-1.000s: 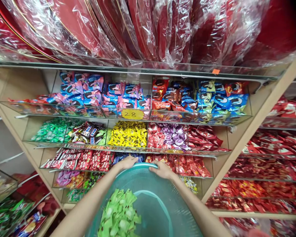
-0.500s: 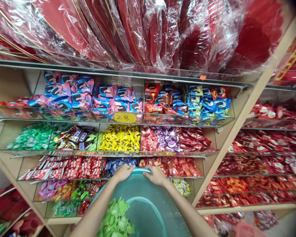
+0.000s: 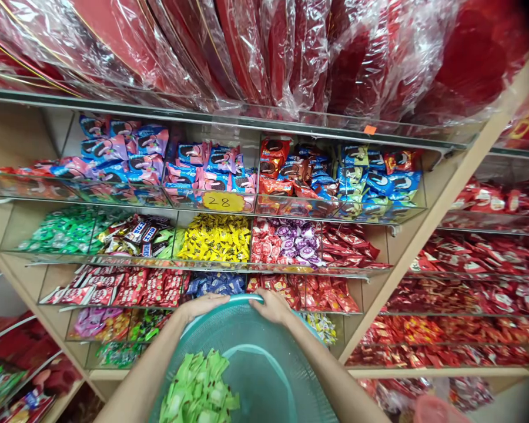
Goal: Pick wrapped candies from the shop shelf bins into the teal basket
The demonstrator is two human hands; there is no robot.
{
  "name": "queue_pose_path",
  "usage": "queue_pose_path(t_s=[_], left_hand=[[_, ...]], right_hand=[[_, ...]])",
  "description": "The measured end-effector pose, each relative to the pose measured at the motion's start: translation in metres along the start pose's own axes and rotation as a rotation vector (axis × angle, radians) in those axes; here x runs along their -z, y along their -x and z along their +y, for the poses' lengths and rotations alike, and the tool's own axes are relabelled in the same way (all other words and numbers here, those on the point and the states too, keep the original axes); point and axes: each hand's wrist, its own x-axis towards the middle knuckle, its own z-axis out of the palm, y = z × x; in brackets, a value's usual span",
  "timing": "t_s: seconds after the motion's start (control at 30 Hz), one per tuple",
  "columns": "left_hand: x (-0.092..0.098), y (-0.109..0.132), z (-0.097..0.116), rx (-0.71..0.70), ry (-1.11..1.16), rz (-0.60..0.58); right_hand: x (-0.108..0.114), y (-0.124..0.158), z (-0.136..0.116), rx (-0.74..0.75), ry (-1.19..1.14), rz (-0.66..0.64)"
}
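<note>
A teal mesh basket (image 3: 268, 352) is tilted in front of the shelves, with a heap of green-wrapped candies (image 3: 198, 388) in its left part. My left hand (image 3: 206, 304) is closed on the far rim, left of its middle. Just to the right, my right hand (image 3: 271, 305) grips the same rim, thumb on the inner side. The fingers of both hands are partly hidden behind the rim. Right behind the hands lie blue-wrapped candies (image 3: 216, 284) and red packets (image 3: 275, 284) on a shelf.
Glass-fronted shelves hold yellow candies (image 3: 216, 238), green candies (image 3: 62, 230) and blue-pink cookie packs (image 3: 150, 144). A yellow tag (image 3: 223, 201) reads 28. Red items in clear plastic (image 3: 282, 53) fill the top. A slanted wooden divider (image 3: 436, 202) separates red candies at the right.
My left hand has shifted left along the rim, and the basket's rim sits slightly higher in view. The candies inside show more fully. The shelves have shifted a little in view.
</note>
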Motion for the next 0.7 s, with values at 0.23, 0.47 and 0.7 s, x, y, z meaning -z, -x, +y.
queue_pose_path(t_s=[0.23,0.47,0.7], left_hand=[[-0.002,-0.003,-0.003,0.028,0.065,-0.016],[0.006,-0.023,0.005,-0.020,0.045,-0.038],[0.005,-0.045,0.021,-0.087,-0.073,-0.059]], right_hand=[[-0.008,0.004,-0.002,0.023,-0.046,0.038],[-0.003,-0.001,0.008,0.048,-0.090,0.139],[0.029,0.019,-0.001,0.148,0.057,0.239]])
